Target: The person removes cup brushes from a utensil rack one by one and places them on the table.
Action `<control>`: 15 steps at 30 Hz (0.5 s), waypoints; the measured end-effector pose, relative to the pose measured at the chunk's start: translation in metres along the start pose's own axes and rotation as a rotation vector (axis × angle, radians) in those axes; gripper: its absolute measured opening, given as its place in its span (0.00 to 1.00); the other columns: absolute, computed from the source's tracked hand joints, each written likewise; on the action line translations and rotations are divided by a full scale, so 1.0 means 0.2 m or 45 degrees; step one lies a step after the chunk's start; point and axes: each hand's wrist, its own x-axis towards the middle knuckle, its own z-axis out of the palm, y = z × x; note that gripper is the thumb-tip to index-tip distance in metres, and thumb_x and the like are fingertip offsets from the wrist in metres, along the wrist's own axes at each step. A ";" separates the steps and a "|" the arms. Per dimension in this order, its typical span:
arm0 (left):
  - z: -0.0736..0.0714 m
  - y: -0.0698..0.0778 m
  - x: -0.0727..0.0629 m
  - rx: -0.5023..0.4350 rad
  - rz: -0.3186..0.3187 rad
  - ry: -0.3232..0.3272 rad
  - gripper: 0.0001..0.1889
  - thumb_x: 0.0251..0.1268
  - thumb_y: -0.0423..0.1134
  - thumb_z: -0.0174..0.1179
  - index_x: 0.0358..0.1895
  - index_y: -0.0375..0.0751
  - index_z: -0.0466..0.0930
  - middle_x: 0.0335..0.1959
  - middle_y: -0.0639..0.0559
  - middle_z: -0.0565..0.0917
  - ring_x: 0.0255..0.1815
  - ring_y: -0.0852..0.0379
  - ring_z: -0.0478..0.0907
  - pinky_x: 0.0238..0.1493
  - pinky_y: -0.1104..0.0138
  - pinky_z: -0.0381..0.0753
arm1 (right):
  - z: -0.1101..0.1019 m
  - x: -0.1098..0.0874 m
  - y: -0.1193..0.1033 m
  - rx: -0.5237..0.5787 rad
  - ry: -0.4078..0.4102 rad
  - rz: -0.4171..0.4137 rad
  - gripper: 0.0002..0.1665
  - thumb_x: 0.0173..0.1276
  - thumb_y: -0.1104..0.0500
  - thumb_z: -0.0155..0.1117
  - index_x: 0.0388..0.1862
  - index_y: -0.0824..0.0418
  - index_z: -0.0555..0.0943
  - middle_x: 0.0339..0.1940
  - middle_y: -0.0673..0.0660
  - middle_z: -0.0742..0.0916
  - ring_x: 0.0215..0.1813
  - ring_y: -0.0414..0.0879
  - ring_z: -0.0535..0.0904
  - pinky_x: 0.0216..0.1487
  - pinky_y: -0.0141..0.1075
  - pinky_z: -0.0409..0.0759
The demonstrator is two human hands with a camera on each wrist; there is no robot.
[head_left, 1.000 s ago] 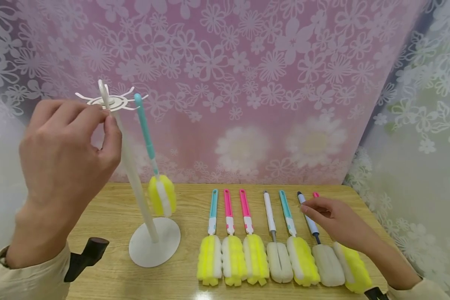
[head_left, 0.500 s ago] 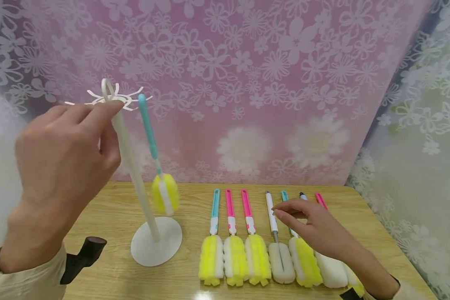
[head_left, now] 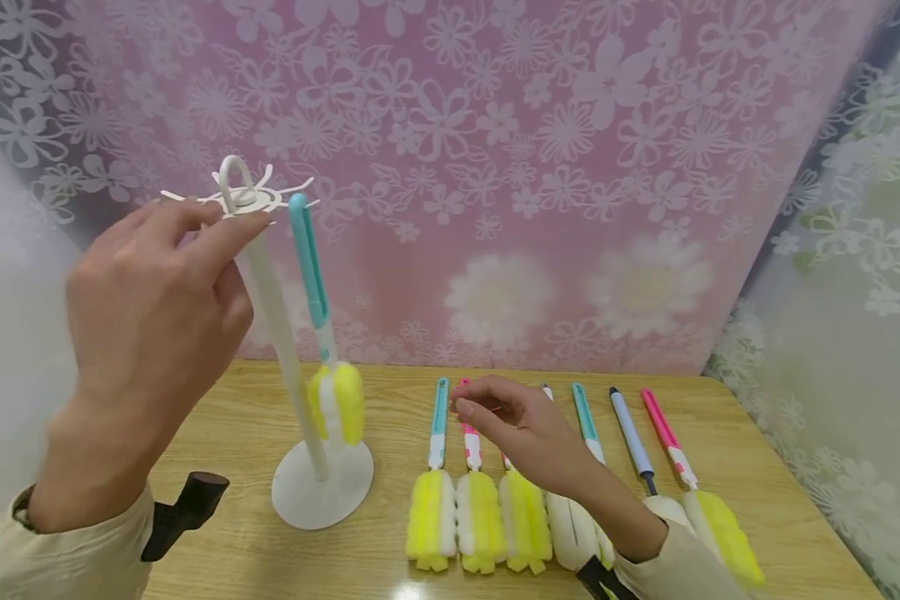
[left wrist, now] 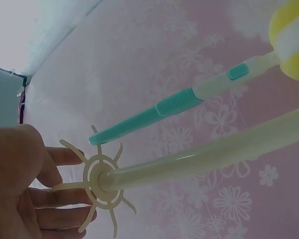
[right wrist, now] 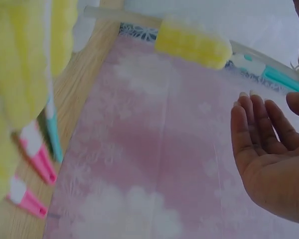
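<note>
My left hand is at the top of a white rack, fingertips against its ring of hooks. In the left wrist view its fingers reach behind the ring, fairly straight. From one hook hangs a bottle brush with a teal handle and a yellow and white sponge head. My right hand hovers over the row of brushes, loosely bent and holding nothing; its fingertips overlap a pink-handled bottle brush. The right wrist view shows that hand with palm and fingers spread in the air.
Several bottle brushes lie side by side on the wooden table, among them a teal one, a light blue one and a pink one at the far right. The rack's round base stands left of them. A pink flowered cloth hangs behind.
My right hand has moved left along the row, from the light blue brush to the pink ones. My left fingers have shifted on the ring, and the hanging brush has turned slightly.
</note>
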 end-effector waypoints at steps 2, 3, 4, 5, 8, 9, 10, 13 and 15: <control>0.00 0.01 0.00 -0.014 -0.028 -0.002 0.22 0.55 0.29 0.43 0.45 0.45 0.86 0.35 0.39 0.82 0.35 0.39 0.77 0.26 0.48 0.72 | 0.05 0.07 -0.01 0.039 0.010 -0.026 0.16 0.74 0.51 0.53 0.55 0.54 0.79 0.49 0.49 0.84 0.48 0.42 0.80 0.48 0.39 0.79; 0.00 0.02 0.00 -0.022 -0.042 0.004 0.21 0.56 0.31 0.44 0.45 0.45 0.87 0.34 0.39 0.82 0.35 0.39 0.77 0.25 0.48 0.71 | 0.08 0.10 -0.02 0.058 0.017 -0.047 0.17 0.74 0.51 0.53 0.56 0.54 0.78 0.50 0.49 0.83 0.49 0.42 0.80 0.49 0.39 0.78; 0.00 0.02 0.01 -0.026 -0.054 0.010 0.20 0.58 0.33 0.44 0.44 0.45 0.87 0.34 0.39 0.82 0.35 0.40 0.77 0.25 0.48 0.70 | 0.11 0.14 -0.03 0.069 0.025 -0.074 0.17 0.73 0.51 0.54 0.56 0.53 0.78 0.51 0.48 0.83 0.49 0.41 0.79 0.49 0.39 0.78; 0.00 0.03 0.01 -0.031 -0.062 0.015 0.19 0.59 0.36 0.45 0.44 0.44 0.87 0.34 0.39 0.82 0.35 0.40 0.76 0.25 0.48 0.70 | 0.13 0.18 -0.04 0.073 0.041 -0.108 0.17 0.73 0.52 0.54 0.57 0.53 0.78 0.51 0.48 0.83 0.49 0.41 0.79 0.49 0.39 0.78; 0.01 0.04 0.01 -0.039 -0.086 0.044 0.19 0.64 0.45 0.46 0.43 0.43 0.87 0.34 0.38 0.82 0.34 0.40 0.76 0.27 0.47 0.71 | 0.20 0.28 -0.07 0.103 0.101 -0.215 0.17 0.72 0.54 0.56 0.57 0.55 0.78 0.52 0.48 0.83 0.51 0.40 0.79 0.51 0.39 0.77; 0.01 0.05 0.01 -0.038 -0.090 0.054 0.19 0.66 0.47 0.46 0.42 0.43 0.87 0.34 0.38 0.82 0.34 0.40 0.76 0.27 0.47 0.72 | 0.22 0.31 -0.08 0.120 0.122 -0.248 0.17 0.72 0.55 0.56 0.57 0.56 0.78 0.52 0.48 0.83 0.51 0.40 0.79 0.52 0.39 0.77; 0.02 0.05 0.01 -0.038 -0.098 0.063 0.20 0.67 0.49 0.47 0.42 0.43 0.87 0.33 0.38 0.82 0.34 0.40 0.76 0.28 0.47 0.72 | 0.24 0.34 -0.09 0.134 0.144 -0.270 0.17 0.71 0.55 0.57 0.57 0.56 0.78 0.52 0.48 0.83 0.52 0.41 0.78 0.53 0.38 0.77; 0.03 0.06 0.02 -0.030 -0.101 0.082 0.22 0.69 0.51 0.47 0.41 0.41 0.87 0.33 0.37 0.82 0.35 0.39 0.77 0.31 0.48 0.74 | 0.29 0.42 -0.12 0.184 0.193 -0.289 0.20 0.70 0.54 0.59 0.60 0.55 0.77 0.55 0.46 0.82 0.53 0.41 0.78 0.55 0.36 0.76; 0.03 0.06 0.02 -0.016 -0.096 0.087 0.22 0.71 0.51 0.48 0.41 0.40 0.87 0.34 0.36 0.82 0.35 0.39 0.77 0.32 0.49 0.75 | 0.32 0.47 -0.14 0.220 0.215 -0.293 0.23 0.69 0.54 0.61 0.62 0.54 0.75 0.57 0.48 0.81 0.54 0.42 0.78 0.55 0.35 0.75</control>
